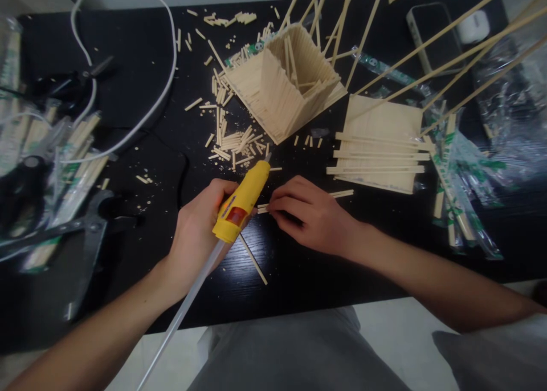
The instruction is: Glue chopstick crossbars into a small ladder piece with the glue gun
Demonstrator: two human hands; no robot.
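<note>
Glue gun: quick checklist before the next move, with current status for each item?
1. Glue gun gripped: ok, in the left hand.
2. Glue stick loaded: ok, a long length sticks out of the rear.
3. Thin sticks held: ok, ends show at the fingertips of the right hand.
4. Nozzle off the right hand: ok, apart from it and pointing away from the body.
5. Nozzle hot: cannot tell.
6. Tabletop free of loose bits: not ok, cut pieces are scattered near the nozzle.
</note>
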